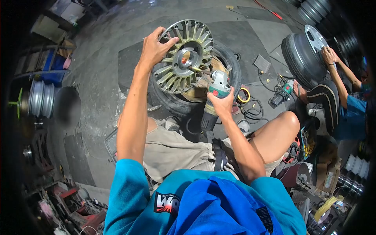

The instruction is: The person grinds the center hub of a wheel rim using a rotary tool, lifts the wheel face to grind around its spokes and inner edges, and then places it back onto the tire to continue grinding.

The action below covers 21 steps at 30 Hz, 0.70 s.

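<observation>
My left hand (158,46) grips the upper left rim of a spoked wheel face (167,69), which is tilted up toward me. Closed round the body of a power grinder (219,84) is my right hand (222,101). The grinder's thin spindle points left at the wheel's hub, close to the centre bore; whether its tip touches the metal I cannot tell. Beneath the wheel face lies a black tyre (172,102) with a brown, round surface inside it, partly hidden by the wheel and grinder.
At the right another person's hands (331,55) hold a tyred wheel (299,58). A second grinder (282,92) lies near that person's feet. A yellow tape roll (243,95) and black cable (254,111) are right of the tyre. Silver rims (41,98) stand at the left.
</observation>
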Motion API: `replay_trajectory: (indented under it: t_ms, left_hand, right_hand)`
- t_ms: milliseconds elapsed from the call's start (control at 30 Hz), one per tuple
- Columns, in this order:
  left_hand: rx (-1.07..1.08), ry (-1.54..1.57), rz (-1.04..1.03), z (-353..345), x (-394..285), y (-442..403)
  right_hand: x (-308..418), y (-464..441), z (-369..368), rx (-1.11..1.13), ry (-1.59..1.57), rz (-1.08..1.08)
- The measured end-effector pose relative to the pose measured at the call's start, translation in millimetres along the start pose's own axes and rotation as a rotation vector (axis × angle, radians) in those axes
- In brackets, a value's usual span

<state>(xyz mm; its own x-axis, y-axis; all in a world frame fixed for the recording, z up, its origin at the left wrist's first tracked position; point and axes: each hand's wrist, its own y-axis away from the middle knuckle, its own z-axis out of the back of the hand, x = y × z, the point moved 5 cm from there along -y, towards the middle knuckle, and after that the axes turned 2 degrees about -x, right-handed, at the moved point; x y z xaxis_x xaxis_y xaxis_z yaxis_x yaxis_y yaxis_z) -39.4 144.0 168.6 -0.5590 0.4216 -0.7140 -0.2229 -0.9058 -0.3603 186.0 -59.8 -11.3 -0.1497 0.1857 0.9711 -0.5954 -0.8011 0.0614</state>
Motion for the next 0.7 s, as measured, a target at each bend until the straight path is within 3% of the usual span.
replay_trajectory:
  t_ms: [133, 200, 700]
  left_hand:
    - [0.01, 0.004, -0.002, -2.3, 6.9, -3.9]
    - [-0.039, 0.047, -0.115, -2.4, 3.4, -4.1]
    - [-0.03, 0.025, -0.092, -4.5, 4.5, -4.2]
  right_hand:
    - [11.9, -3.8, 2.4, -0.003, 0.005, 0.038]
    - [20.1, -2.0, 2.0, 0.013, 0.068, 0.045]
    - [35.7, 20.9, 8.8, -0.02, 0.146, 0.087]
